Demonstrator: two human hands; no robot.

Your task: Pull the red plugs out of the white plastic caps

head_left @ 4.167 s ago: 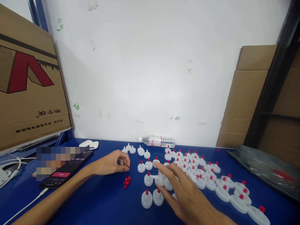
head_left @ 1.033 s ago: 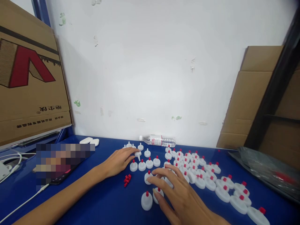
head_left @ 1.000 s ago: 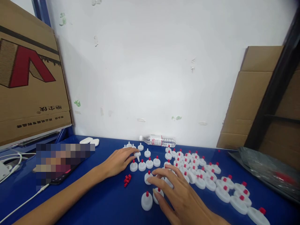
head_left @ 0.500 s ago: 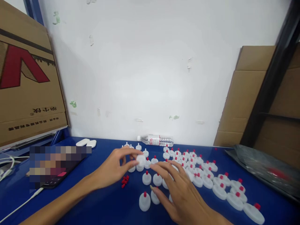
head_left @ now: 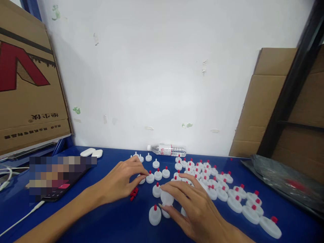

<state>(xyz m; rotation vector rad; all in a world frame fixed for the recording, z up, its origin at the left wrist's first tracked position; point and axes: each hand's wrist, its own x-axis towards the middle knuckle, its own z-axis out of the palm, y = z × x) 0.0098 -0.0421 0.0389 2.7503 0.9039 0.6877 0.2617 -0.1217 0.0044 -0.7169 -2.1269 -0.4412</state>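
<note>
Several white plastic nozzle caps with small red tips stand on the blue table. My left hand (head_left: 126,177) has its thumb and index finger closed over a white nozzle cap (head_left: 142,179), whose top the fingers hide. Right beside those fingertips is a red-tipped cap (head_left: 150,178). My right hand (head_left: 192,202) holds another white cap (head_left: 167,198) between thumb and fingers, its smooth face towards me, above other caps. Loose small red tips (head_left: 134,193) lie below my left hand. Farther back are white caps without red tips (head_left: 156,164).
A clear plastic bottle (head_left: 167,150) lies along the wall. Rows of red-tipped caps (head_left: 234,204) spread to the right, near a grey plastic bag (head_left: 286,185). At left are a phone (head_left: 60,192) with a cable, a white earbud case (head_left: 87,152) and a cardboard box (head_left: 32,94).
The white cap that my left hand held up is now in my right hand, lower and to the right. My left hand has come down slightly left onto another cap.
</note>
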